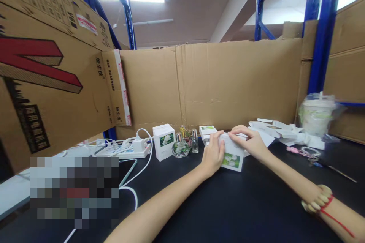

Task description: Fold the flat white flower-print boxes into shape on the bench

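Note:
A white perfume box (232, 158) with a green and white flower picture stands on the black table between my hands. My left hand (212, 154) wraps around its left side, fingers near the top edge. The fingers of my right hand (251, 142) pinch at the box's upper edge, where a flap seems to be; the exact fold is hidden. Just behind lies another white box (207, 129). To the left stand a round glass perfume bottle (180, 148), a slim glass spray bottle (194, 142) and an upright white box (164, 142) with a similar picture.
A white power strip (125, 152) with plugs and cables lies at the left, near a phone (128, 172). Flattened white cartons (281, 129), a keychain (309, 153) and a bagged drink cup (318, 115) are at the right. A cardboard wall (234, 83) closes off the back.

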A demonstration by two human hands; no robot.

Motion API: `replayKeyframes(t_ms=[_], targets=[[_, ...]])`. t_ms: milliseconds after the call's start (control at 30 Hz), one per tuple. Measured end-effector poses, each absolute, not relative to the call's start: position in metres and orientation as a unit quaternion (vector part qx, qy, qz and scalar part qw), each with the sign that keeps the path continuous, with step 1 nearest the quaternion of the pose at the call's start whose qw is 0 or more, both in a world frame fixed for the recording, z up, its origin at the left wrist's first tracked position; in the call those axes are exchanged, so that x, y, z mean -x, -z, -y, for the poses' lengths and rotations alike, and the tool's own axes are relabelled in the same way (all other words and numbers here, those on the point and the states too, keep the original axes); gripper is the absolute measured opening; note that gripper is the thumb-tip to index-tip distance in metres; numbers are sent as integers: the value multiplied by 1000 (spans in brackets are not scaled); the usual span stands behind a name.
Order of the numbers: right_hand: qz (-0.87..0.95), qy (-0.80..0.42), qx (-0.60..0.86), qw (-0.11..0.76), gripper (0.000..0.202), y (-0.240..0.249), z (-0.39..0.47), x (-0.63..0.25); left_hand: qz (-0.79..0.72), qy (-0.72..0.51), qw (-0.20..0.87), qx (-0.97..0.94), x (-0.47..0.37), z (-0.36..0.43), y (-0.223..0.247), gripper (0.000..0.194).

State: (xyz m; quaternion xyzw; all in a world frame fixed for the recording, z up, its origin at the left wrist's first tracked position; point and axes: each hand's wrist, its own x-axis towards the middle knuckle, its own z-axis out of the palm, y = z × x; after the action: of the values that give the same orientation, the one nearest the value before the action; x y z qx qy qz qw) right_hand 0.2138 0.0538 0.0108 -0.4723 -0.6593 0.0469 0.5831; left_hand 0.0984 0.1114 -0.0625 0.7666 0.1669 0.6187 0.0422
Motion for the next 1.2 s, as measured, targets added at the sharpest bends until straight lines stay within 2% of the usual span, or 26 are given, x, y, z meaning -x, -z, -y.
replayKeyframes(t_ms=[133, 300, 467, 533, 600, 667, 733, 800, 867, 933, 1067, 1200], targets=[[650, -84, 486, 577, 28, -7, -59, -216, -172, -622, 58, -761, -100, -113, 63, 26], [662, -108, 510, 539, 37, 1, -60, -219, -182, -627, 137, -745, -102, -116, 64, 25], [676, -189, 524, 483, 83, 10, -61, -220, -207, -673, 210, -679, -101, -120, 63, 31], [642, -230, 534, 501, 89, 8, -61, -221, -213, -680, 216, -668, -100, -120, 63, 33], [574, -253, 547, 554, 76, 2, -61, -222, -223, -667, 206, -681, -98, -120, 63, 36], [495, -262, 556, 615, 50, -6, -60, -225, -243, -634, 169, -715, -97, -118, 64, 39], [451, -283, 560, 635, 25, -11, -58, -230, -250, -592, 86, -761, -96, -115, 64, 43], [451, -311, 561, 620, 10, -13, -57, -235, -219, -555, -28, -802, -94, -112, 64, 51], [466, -327, 560, 602, 10, -14, -57, -240, -175, -534, -118, -818, -93, -108, 62, 58], [471, -319, 564, 599, 11, -13, -57, -243, -142, -529, -144, -824, -91, -105, 59, 59], [479, -351, 567, 571, 14, -15, -53, -241, -86, -550, -109, -823, -88, -99, 55, 58], [482, -409, 562, 534, 17, -17, -48, -232, -109, -601, -24, -792, -87, -100, 59, 50]])
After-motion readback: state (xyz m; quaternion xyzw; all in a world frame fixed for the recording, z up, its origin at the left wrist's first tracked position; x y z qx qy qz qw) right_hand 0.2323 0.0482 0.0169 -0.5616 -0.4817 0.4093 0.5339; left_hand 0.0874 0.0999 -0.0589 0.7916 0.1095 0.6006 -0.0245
